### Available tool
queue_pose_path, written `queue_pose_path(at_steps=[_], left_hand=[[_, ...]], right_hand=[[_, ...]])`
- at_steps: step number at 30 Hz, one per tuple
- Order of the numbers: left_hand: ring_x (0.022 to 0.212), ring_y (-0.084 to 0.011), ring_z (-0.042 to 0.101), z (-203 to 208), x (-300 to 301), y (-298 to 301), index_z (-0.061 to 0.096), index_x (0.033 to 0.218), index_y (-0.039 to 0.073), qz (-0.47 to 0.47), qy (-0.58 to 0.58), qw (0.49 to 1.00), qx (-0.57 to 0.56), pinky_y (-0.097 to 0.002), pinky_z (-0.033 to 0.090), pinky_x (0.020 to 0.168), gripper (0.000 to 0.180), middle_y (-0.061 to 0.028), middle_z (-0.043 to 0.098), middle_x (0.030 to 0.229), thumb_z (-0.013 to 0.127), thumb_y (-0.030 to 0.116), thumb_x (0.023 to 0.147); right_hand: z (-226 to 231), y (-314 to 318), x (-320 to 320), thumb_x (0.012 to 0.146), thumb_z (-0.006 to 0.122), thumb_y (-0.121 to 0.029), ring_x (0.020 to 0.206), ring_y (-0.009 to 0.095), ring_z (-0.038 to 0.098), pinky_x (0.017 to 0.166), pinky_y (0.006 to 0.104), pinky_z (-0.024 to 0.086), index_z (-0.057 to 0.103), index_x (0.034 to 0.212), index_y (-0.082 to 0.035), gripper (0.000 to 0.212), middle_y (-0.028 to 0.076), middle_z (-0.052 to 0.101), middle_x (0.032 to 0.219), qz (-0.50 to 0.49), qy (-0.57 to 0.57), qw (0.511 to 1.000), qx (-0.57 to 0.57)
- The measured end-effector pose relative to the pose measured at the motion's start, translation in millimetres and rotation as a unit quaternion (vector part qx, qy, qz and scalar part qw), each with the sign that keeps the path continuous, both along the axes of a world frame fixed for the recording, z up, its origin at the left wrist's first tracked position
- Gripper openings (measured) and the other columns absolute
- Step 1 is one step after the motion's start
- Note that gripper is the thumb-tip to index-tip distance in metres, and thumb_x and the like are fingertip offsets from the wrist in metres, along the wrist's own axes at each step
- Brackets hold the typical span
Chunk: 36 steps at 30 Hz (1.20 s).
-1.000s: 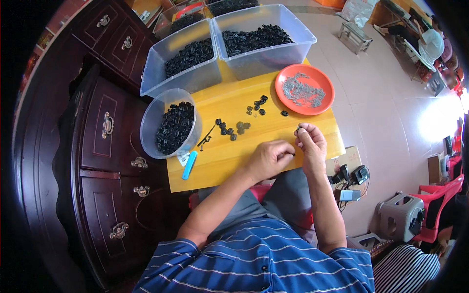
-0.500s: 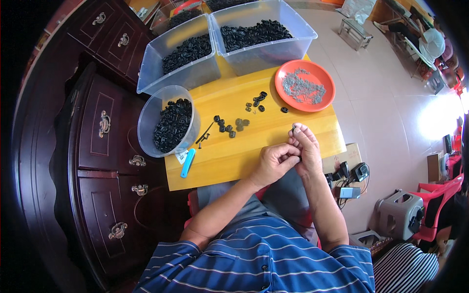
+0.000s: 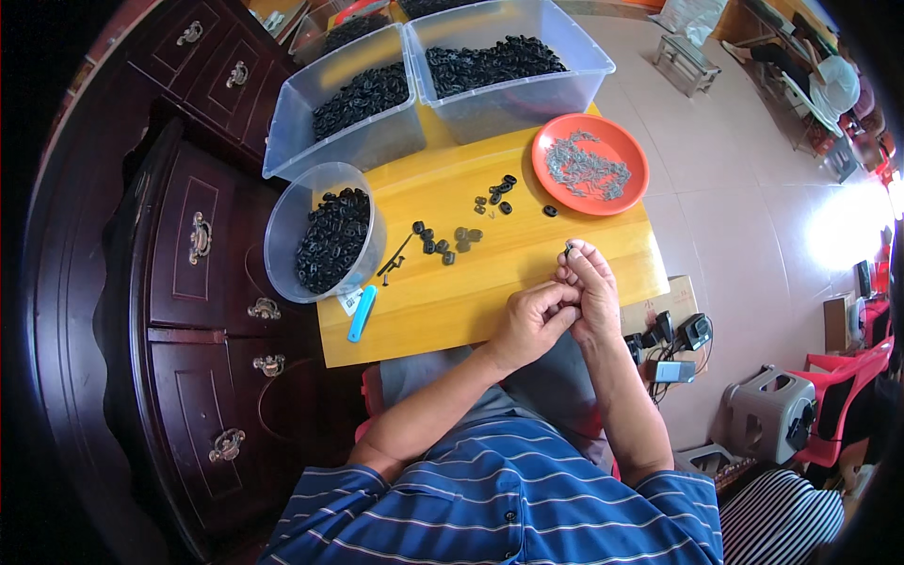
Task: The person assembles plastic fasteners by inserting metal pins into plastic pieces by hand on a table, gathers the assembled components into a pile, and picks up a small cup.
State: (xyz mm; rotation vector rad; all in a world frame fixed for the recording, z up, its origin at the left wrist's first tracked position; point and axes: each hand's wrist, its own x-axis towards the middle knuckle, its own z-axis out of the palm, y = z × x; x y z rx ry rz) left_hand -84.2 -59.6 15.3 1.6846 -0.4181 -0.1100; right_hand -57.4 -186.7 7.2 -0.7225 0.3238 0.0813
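Right hand pinches a small dark piece above a grained tabletop; left hand curled, contents unclear.

A yellow table bears plastic tubs, a red plate and black pieces.

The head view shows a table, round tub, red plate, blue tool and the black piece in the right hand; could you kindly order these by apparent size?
Largest: table
round tub
red plate
blue tool
Smallest: black piece in the right hand, partly hidden
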Motion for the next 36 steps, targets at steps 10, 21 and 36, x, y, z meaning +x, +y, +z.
queue_pose_path(at_steps=[10, 21, 36], left_hand=[[0.079, -0.0043, 0.058, -11.2, 1.2, 14.0, 0.056, 0.121, 0.0, -0.023, 0.092, 0.99, -0.103, -0.0197, 0.048, 0.069, 0.028, -0.0007, 0.059, 0.097, 0.058, -0.008, 0.095], [0.074, -0.0017, 0.054, 1.7, 24.3, 61.1, 0.058, 0.122, 0.003, 0.099, 0.037, 0.989, -0.104, -0.0199, 0.049, 0.066, 0.023, 0.0008, 0.06, 0.098, 0.061, 0.002, 0.1], [0.069, -0.0014, 0.053, -10.0, 23.2, 63.7, 0.065, 0.121, 0.0, 0.095, -0.005, 0.994, -0.052, -0.0185, 0.046, 0.064, 0.023, 0.0037, 0.061, 0.088, 0.062, 0.001, 0.099]], right_hand=[[2.5, 7.2, 0.0, 0.1, 0.065, -0.008, 0.083, 0.008, 0.059, 0.075, 0.021, 0.049, 0.064, 0.115, -0.004, 0.015, 0.002, 0.066, 0.095, 0.004, -0.032, 0.996, -0.078], [-5.2, 14.8, -8.6, 0.1, 0.065, -0.007, 0.088, 0.007, 0.062, 0.081, 0.0225, 0.05, 0.064, 0.115, -0.002, 0.016, 0.0, 0.066, 0.1, 0.084, -0.132, 0.955, -0.251], [-6.7, 18.9, -9.3, 0.1, 0.064, -0.004, 0.087, 0.006, 0.06, 0.08, 0.022, 0.05, 0.064, 0.114, -0.001, 0.015, 0.0, 0.066, 0.099, 0.107, -0.13, 0.944, -0.285]])
